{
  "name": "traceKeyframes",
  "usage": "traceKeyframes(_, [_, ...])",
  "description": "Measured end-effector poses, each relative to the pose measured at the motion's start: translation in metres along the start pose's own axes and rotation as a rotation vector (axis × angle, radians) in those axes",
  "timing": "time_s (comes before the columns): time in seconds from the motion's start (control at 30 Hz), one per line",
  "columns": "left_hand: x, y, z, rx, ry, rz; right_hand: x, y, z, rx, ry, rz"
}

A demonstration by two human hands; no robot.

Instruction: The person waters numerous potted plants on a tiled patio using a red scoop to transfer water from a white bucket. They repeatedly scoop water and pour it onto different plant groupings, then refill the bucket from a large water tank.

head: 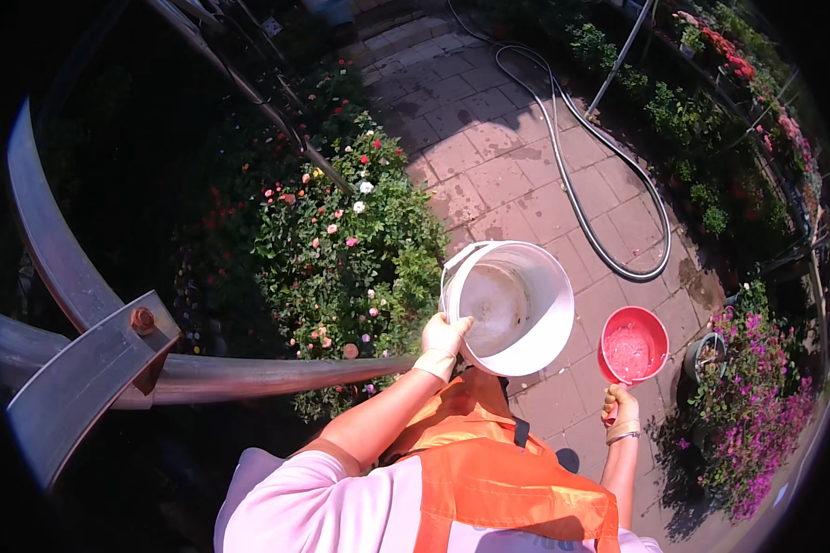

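Note:
My left hand (444, 340) grips the near-left rim of a white plastic bucket (550, 311), with the thumb over the edge. The bucket is tilted so that I look inside. Its bottom is stained, and a few dark specks lie low on the wall. A white handle grip (467, 256) rests against its far-left side. To the right, my right hand (620, 406) is closed around the handle of a red plastic dipper (604, 356). Clear water (627, 345) glints in the dipper's bowl. Bucket and dipper are held apart, above the paving.
A rose bush (360, 249) in bloom stands to the left, beneath metal pipes (263, 104). A bolted steel bracket (86, 394) juts in at left. A grey hose (581, 214) loops over the paving (505, 200). Potted magenta flowers (754, 415) stand at right, near my right hand.

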State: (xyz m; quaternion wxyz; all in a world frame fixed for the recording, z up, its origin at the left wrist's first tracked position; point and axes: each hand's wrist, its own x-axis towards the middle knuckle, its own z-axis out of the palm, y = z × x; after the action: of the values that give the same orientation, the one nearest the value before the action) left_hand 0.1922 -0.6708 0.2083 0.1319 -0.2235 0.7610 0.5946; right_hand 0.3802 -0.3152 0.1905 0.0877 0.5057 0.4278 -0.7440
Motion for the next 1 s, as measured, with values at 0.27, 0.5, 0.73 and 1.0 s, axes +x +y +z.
traceKeyframes(0.27, [0.177, 0.109, 0.046, -0.240, 0.353, -0.258, 0.108, -0.165, 0.096, -0.123, -0.047, 0.122])
traceKeyframes(0.5, [0.311, 0.175, 0.019, -0.345, 0.420, -0.191, 0.192, -0.339, 0.238, -0.314, -0.169, 0.044])
traceKeyframes(0.73, [0.410, 0.220, 0.001, -0.567, 0.638, -0.372, 0.311, -0.480, 0.406, -0.570, -0.352, -0.036])
traceKeyframes(1.0, [0.456, 0.266, -0.017, -0.736, 0.959, -0.595, 0.401, -0.605, 0.651, -0.924, -0.545, 0.048])
